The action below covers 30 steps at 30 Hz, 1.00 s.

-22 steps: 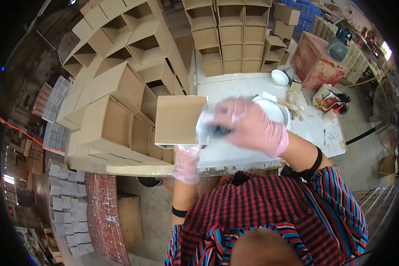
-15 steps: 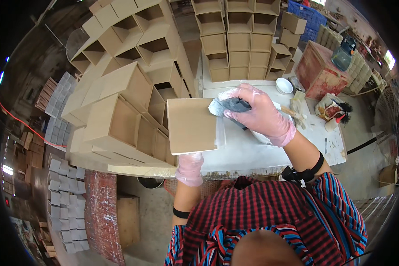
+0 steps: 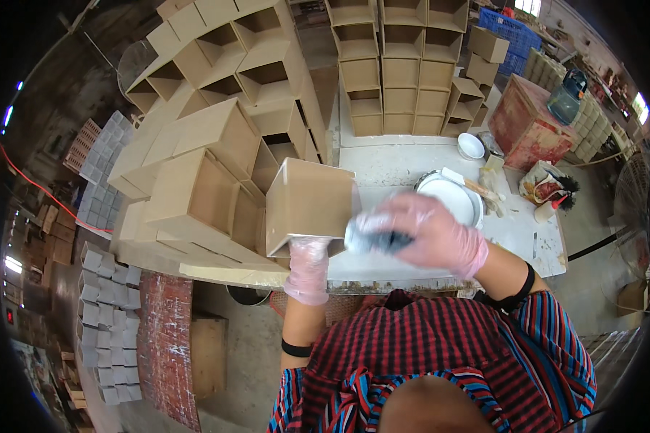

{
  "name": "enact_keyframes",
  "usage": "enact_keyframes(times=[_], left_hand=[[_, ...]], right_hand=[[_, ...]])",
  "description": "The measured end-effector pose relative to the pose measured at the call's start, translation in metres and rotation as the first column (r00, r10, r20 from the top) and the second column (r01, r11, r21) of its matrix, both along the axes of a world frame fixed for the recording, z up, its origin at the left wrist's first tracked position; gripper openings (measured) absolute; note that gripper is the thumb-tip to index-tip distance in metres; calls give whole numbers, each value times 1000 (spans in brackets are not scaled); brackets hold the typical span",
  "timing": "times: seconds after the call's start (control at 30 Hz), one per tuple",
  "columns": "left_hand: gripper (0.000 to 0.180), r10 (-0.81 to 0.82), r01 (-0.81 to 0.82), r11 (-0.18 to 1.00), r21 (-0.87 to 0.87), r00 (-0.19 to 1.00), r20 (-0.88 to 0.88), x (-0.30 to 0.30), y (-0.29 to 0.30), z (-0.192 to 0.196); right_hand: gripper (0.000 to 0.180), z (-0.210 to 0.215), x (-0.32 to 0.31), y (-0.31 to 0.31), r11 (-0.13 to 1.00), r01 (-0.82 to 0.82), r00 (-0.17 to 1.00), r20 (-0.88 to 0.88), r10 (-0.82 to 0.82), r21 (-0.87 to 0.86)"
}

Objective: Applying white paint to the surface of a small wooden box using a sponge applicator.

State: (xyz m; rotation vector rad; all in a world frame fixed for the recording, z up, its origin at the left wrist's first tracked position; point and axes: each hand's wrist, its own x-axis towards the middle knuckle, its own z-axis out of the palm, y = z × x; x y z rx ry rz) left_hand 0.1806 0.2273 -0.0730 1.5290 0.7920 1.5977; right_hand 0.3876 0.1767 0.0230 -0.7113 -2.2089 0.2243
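Cardboard box (image 3: 310, 206), plain brown and cube-shaped, is held up over the near edge of the white worktable (image 3: 390, 162), just right of a large heap of similar open boxes (image 3: 217, 144). Left hand (image 3: 309, 268), in a thin clear glove, supports the box from beneath, its fingers closed against the underside. Right hand (image 3: 430, 234), in a pink glove, is closed around a dark pad or brush (image 3: 374, 237), which is motion-blurred; the exact kind of tool cannot be told. The tool sits at the lower right edge of the box, touching or just beside it. On the table behind the right hand lies a round white basin (image 3: 455, 198), with a smaller white bowl (image 3: 471, 146) farther back. More open boxes (image 3: 401, 79) stand stacked in rows along the far side of the table. A red cabinet (image 3: 531, 126) stands to the right of them. The person wears a red, black and blue striped shirt (image 3: 455, 353).
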Motion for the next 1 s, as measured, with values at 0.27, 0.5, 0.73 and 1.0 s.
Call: enact_keyframes(times=[0.27,0.5,0.73,1.0], left_hand=[[52,-318,315,948,-46,943,-95,0,-16,-2],[54,-184,186,982,-22,937,-298,0,-16,-2],[58,281,-51,949,313,594,-754,-7,-24,17],[53,259,-141,965,220,639,-724,3,-27,33]], right_hand=[[40,28,-14,19,983,-68,996,-37,75,172],[37,38,-17,41,963,162,984,-105,-142,217],[38,45,-11,-6,963,-14,919,383,-94,271],[47,37,-7,-15,939,45,918,357,-174,342]])
